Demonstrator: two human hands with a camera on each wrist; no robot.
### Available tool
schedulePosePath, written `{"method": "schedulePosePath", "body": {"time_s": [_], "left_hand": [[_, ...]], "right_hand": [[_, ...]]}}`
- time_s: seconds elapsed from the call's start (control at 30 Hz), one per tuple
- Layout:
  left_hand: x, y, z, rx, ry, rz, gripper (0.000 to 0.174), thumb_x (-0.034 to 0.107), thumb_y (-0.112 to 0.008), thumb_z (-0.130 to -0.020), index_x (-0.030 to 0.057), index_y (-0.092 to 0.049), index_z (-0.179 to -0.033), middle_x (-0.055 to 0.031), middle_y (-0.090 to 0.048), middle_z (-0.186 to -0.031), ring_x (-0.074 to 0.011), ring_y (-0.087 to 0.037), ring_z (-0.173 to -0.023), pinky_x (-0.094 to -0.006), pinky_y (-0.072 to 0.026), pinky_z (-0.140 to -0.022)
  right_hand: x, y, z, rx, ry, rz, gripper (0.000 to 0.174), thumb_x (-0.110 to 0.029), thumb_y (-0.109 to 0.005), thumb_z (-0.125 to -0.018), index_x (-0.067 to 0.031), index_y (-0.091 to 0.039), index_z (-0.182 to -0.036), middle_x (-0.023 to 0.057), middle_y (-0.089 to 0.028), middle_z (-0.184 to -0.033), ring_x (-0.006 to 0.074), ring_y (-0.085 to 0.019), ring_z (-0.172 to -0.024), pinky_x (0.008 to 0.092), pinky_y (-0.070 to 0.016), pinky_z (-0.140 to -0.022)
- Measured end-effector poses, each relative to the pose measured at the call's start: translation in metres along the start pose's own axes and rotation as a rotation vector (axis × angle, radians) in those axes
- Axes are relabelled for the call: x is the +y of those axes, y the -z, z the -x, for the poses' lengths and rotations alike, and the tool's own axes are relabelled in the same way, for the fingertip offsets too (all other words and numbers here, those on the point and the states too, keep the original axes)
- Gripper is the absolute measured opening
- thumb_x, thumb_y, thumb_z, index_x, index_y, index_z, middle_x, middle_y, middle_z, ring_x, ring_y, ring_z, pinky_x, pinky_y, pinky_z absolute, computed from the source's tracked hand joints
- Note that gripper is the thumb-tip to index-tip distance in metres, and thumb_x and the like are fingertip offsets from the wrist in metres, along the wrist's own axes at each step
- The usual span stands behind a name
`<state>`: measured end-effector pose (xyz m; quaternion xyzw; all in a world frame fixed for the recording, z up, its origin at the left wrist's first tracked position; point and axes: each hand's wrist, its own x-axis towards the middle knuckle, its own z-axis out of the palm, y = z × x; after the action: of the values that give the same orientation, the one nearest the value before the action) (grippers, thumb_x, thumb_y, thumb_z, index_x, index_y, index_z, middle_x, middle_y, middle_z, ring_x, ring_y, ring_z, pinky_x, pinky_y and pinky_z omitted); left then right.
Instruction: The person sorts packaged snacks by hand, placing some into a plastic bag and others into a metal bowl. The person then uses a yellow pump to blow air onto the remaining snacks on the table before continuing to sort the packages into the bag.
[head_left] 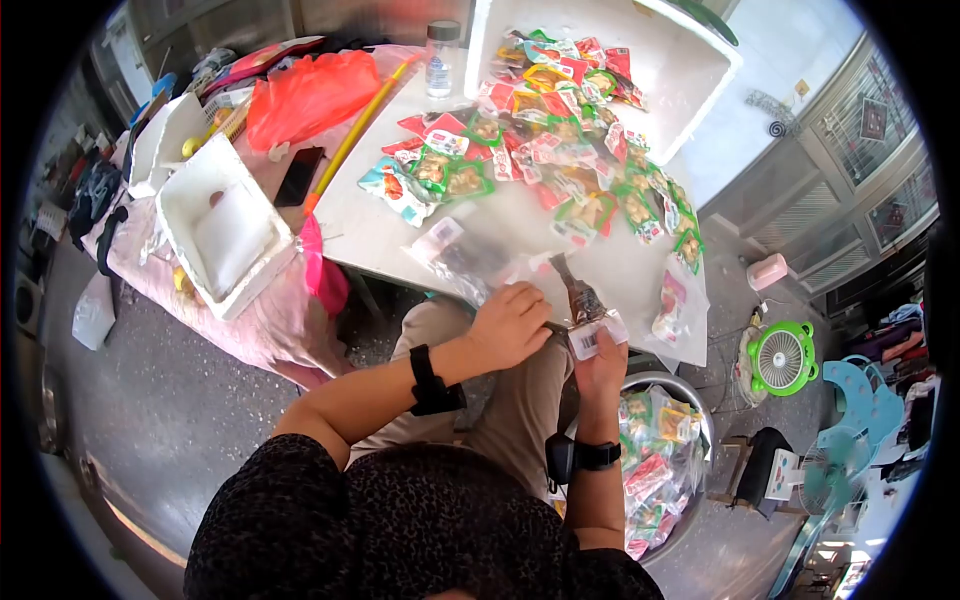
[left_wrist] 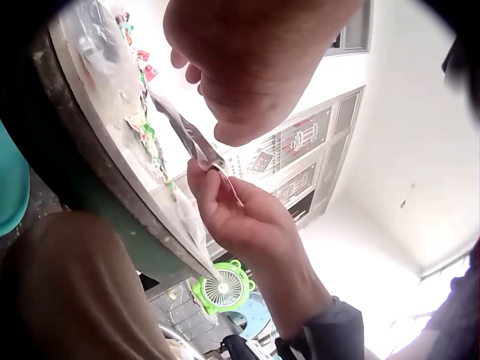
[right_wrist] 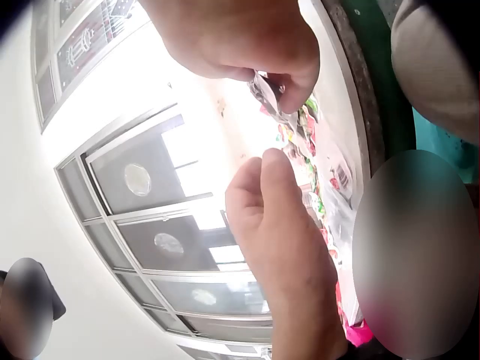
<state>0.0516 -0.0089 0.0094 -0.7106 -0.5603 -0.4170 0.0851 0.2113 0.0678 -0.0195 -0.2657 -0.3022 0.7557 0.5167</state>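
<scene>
My right hand point(head_left: 600, 368) pinches a small clear pouch point(head_left: 582, 298) by its lower end, where a white barcode label shows; its contents are dark brown. Beside it, my left hand point(head_left: 508, 325) is above my lap at the table's front edge, its fingers curled. In the right wrist view the left hand point(right_wrist: 274, 214) has its thumb laid against the bent fingers, apart from the pouch point(right_wrist: 264, 91), and nothing shows in it. Beyond the left hand lies a clear plastic bag point(head_left: 455, 255) on the white table point(head_left: 375, 245).
Many red and green snack packets point(head_left: 555, 130) cover the table, spilling from a white foam box point(head_left: 690, 75). A metal basin point(head_left: 708, 420) of packets stands by my right leg. Leftward are an empty foam box point(head_left: 222, 235), a phone point(head_left: 299, 177) and a yellow stick point(head_left: 360, 130).
</scene>
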Motion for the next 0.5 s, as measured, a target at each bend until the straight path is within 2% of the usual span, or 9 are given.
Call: {"method": "schedulePosePath", "body": {"time_s": [0.03,0.13,0.27,0.37,0.47,0.5], "left_hand": [[-0.01,-0.001,0.002,0.013,0.039,-0.044,0.036,0.02,-0.063,-0.062,0.0029,-0.052,-0.091,-0.013,-0.048,-0.096,-0.0323,-0.044,-0.096,-0.0395,-0.036,-0.083],[-0.025,-0.002,0.007,-0.147,0.184,-0.232,0.038,0.021,-0.063,-0.062,0.0028,-0.052,-0.093,-0.0139,-0.047,-0.099,-0.0328,-0.043,-0.098,-0.0398,-0.035,-0.084],[-0.035,-0.009,0.016,-0.274,0.25,-0.265,0.021,0.013,-0.057,-0.063,0.0024,-0.053,-0.08,-0.0142,-0.052,-0.094,-0.0298,-0.048,-0.093,-0.039,-0.0366,-0.082],[-0.039,-0.012,0.015,-0.194,0.301,-0.156,0.01,0.007,-0.053,-0.064,0.0017,-0.049,-0.072,-0.0154,-0.054,-0.083,-0.0309,-0.051,-0.083,-0.0399,-0.0393,-0.075],[-0.045,-0.011,0.015,-0.095,0.279,-0.024,0.011,0.011,-0.052,-0.066,0.001,-0.049,-0.064,-0.016,-0.05,-0.068,-0.0344,-0.048,-0.068,-0.0432,-0.0373,-0.063],[-0.044,-0.009,0.014,-0.101,0.279,0.009,0.011,0.011,-0.052,-0.067,0.0007,-0.048,-0.064,-0.0167,-0.05,-0.067,-0.0349,-0.048,-0.067,-0.0436,-0.0369,-0.062]], "right_hand": [[-0.008,0.003,0.003,-0.003,0.029,-0.001,0.027,0.002,-0.038,-0.08,0.0005,-0.042,-0.107,0.0126,-0.052,-0.101,0.0221,-0.053,-0.09,0.0341,-0.0446,-0.077],[-0.019,0.028,0.01,-0.02,0.08,0.105,0.033,0.0,-0.038,-0.081,0.0009,-0.037,-0.114,0.0162,-0.048,-0.11,0.028,-0.049,-0.101,0.039,-0.0411,-0.085],[-0.024,0.045,0.019,-0.057,-0.014,0.082,0.032,0.0,-0.039,-0.08,0.0017,-0.039,-0.112,0.0153,-0.049,-0.108,0.0269,-0.05,-0.1,0.0386,-0.0406,-0.086],[-0.022,0.036,0.025,-0.024,-0.113,0.08,0.028,0.002,-0.039,-0.079,0.0024,-0.044,-0.107,0.0127,-0.053,-0.102,0.0233,-0.053,-0.093,0.0358,-0.0423,-0.083],[-0.016,0.032,0.019,-0.088,-0.175,0.109,0.029,0.003,-0.039,-0.079,0.0026,-0.044,-0.107,0.0124,-0.053,-0.1,0.0228,-0.053,-0.092,0.0353,-0.0428,-0.082],[-0.015,0.028,0.016,-0.114,-0.185,0.114,0.028,0.001,-0.039,-0.08,0.0008,-0.043,-0.108,0.0124,-0.053,-0.098,0.0251,-0.054,-0.091,0.0372,-0.0428,-0.083]]}}
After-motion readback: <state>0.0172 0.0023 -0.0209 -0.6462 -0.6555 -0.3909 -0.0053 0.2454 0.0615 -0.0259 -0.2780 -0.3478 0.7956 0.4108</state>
